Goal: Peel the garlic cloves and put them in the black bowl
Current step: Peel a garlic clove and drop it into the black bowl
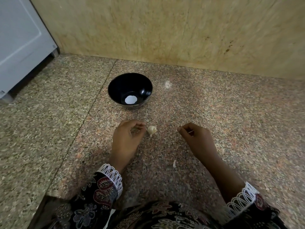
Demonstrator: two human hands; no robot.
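The garlic (pixel 151 130) lies on the bench (pixel 214 121) just beside the left grip (pixel 127 138) — fingers curled, empty; the right grip (pixel 196 138) pinches a peel scrap (pixel 191 132).

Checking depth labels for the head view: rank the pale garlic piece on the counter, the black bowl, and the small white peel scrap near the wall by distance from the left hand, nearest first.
1. Pale garlic piece, on the speckled stone counter just right of the left hand fingertips.
2. Round glossy black bowl, beyond the hand, towards the wall.
3. Small white peel scrap, farther right, beyond the bowl's right side.
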